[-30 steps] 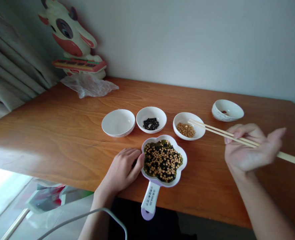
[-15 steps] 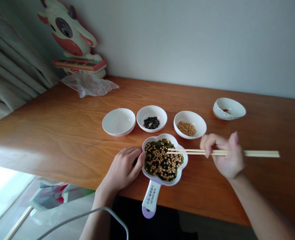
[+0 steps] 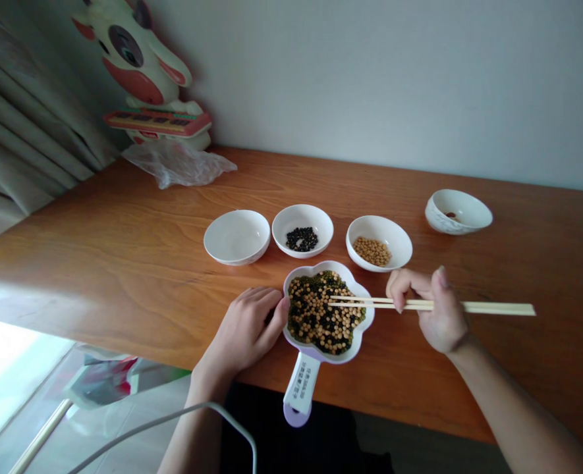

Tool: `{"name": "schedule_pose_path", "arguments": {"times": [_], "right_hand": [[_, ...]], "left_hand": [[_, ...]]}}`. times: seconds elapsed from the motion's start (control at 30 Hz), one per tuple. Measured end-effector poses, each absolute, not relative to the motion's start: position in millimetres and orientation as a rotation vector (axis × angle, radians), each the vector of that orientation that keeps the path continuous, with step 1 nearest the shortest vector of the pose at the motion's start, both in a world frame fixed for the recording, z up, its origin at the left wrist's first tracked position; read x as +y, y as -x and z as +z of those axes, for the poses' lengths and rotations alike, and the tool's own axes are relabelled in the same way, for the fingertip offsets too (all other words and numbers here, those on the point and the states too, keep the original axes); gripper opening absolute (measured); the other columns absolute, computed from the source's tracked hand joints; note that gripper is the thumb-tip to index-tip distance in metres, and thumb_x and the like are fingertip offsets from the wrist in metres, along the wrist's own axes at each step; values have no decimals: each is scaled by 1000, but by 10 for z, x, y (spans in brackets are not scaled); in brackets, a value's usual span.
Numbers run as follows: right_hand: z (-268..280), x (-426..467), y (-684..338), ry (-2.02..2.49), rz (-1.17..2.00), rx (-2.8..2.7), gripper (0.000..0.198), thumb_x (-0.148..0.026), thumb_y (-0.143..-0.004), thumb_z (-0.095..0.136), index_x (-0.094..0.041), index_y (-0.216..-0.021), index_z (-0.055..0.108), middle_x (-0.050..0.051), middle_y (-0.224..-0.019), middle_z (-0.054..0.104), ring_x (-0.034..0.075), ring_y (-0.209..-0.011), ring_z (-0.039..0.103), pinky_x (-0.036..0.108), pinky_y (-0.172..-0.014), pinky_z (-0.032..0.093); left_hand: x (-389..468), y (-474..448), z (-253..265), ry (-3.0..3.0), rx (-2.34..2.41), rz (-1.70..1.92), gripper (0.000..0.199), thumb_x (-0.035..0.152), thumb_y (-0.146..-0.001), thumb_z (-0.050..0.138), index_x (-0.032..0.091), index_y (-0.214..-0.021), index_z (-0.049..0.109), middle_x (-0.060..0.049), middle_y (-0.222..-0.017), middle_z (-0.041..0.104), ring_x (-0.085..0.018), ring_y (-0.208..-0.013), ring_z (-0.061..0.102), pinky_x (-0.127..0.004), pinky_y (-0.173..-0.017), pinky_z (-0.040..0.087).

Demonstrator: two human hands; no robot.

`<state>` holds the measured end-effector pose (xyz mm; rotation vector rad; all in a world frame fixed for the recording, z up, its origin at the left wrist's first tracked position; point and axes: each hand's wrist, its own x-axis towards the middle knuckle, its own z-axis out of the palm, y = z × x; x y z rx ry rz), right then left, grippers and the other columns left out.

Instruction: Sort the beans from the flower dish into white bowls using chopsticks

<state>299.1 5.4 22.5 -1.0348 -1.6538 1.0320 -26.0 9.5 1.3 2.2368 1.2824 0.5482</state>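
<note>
A flower-shaped pan [image 3: 363,332], white with a lilac rim and a labelled handle, holds a mix of tan soybeans, black beans and green mung beans. My left hand [image 3: 251,326] lies on the table at the pan's left side, fingers curled in and thumb at the rim. My right hand [image 3: 432,306] is closed around a pair of wooden chopsticks [image 3: 493,308]. Their tips reach over the beans in the pan, slightly apart; I cannot tell whether they pinch a bean. Beyond the pan stand a white bowl of soybeans [image 3: 379,227] and one of black beans [image 3: 302,214].
Left of the black beans is a white bowl [image 3: 236,240] with nothing visible inside. Another bowl [image 3: 456,220] at the back right has a few small reddish-brown pieces. A clear plastic bag [image 3: 182,164] lies before a cow-shaped toy keyboard [image 3: 157,122]. A grey cable [image 3: 172,416] crosses the lower left.
My right hand has shifted slightly left with the chopsticks, whose tips stay over the beans. My left hand stays by the rim. The whole view has shifted a little.
</note>
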Motion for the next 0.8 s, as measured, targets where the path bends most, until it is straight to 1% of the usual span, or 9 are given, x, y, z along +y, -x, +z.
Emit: {"name": "schedule_pose_path", "arguments": {"times": [0.53,0.8], "right_hand": [[246,59,-2960,1017,966,-1651,73,-59,-110,16,-23,-64,61,3,-61,55,20,-61,51,38,-65,37],[281,55,-2963,993,956,-1569,76,-63,-108,17,-23,-61,61,4,-57,52,20,-58,49,38,-62,35]], "left_hand": [[93,252,15,-2245,1282,556,38,34,-112,36,22,-77,44,-2,-76,56,-18,-73,53,-33,-77,40],[96,247,14,-2244,1282,555,37,34,-112,37,22,-78,45,-1,-76,57,-18,-73,52,-33,-77,40]]}}
